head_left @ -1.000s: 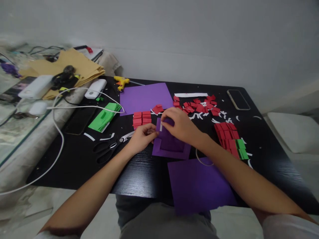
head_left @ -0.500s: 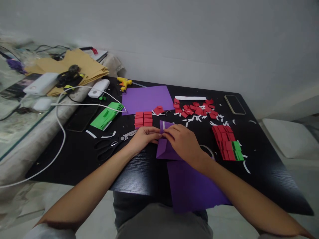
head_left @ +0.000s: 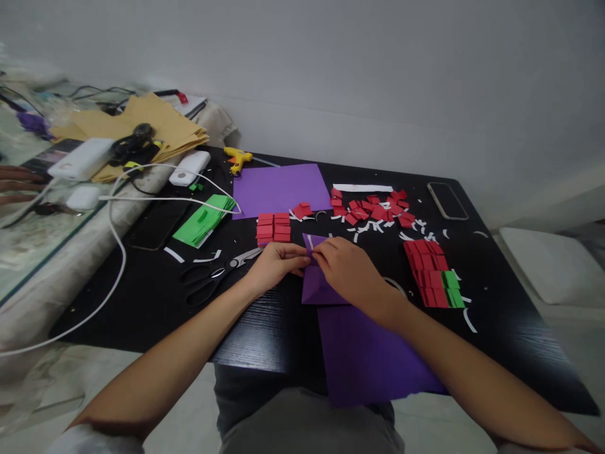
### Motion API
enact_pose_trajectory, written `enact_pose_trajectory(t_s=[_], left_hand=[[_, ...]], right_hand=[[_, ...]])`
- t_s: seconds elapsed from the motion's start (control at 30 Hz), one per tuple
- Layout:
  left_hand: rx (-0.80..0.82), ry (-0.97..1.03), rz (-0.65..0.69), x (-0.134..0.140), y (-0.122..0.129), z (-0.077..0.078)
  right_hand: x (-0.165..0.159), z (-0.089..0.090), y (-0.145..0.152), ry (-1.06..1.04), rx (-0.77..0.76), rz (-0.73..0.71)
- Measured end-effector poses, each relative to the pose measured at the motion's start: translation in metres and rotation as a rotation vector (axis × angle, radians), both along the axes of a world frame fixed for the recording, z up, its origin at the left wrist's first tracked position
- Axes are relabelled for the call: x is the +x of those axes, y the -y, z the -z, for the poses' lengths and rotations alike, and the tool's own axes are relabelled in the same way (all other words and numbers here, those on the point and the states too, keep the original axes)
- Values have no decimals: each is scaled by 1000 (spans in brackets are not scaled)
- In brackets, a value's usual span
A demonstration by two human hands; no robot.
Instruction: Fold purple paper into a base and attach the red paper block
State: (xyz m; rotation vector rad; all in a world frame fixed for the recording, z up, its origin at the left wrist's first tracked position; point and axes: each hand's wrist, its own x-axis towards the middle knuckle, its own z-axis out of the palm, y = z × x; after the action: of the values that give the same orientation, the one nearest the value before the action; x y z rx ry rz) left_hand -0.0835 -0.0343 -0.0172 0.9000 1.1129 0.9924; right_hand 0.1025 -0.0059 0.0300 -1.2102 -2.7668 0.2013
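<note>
Two flat purple paper sheets (head_left: 282, 189); one folded purple paper piece (head_left: 317, 289) beneath right hand (head_left: 350, 271), left hand (head_left: 278, 265) at its left edge, both hands pinching it.

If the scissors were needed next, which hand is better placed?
Probably the left hand: it is beside the scissors, while the right hand would have to cross over it. Both are busy at the folded purple paper.

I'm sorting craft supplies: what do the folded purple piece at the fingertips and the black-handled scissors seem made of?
The folded purple piece looks like matte paper or thin card, given its creases. The black-handled scissors show greyish, metal-looking blades; handles are perhaps plastic, uniformly black.
</note>
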Motion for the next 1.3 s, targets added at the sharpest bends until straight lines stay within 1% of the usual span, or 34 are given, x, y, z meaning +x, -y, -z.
enact_pose_trajectory(t_s=[0.17,0.33,0.43,0.57,0.63,0.83,0.97,1.1,1.3], left_hand=[[16,-25,14,1,-1,0],[37,-36,34,1,-1,2],[38,-40,33,1,0,3],[42,-37,3,0,-1,1],[45,-38,1,0,-1,-1],[36,-23,24,2,0,-2],[35,-32,26,3,0,1],[36,-41,15,4,0,5],[22,-18,20,5,0,6]], right_hand=[[0,0,-1,88,56,-80],[0,4,-1,140,68,-77],[3,7,-4,99,39,-73],[7,8,-7,-64,-2,-21],[8,8,-7,-95,-4,-5],[6,10,-4,-8,-7,-54],[5,13,-2,-19,28,-33],[5,16,-3,-54,25,-24],[4,16,-3,-8,6,-44]])
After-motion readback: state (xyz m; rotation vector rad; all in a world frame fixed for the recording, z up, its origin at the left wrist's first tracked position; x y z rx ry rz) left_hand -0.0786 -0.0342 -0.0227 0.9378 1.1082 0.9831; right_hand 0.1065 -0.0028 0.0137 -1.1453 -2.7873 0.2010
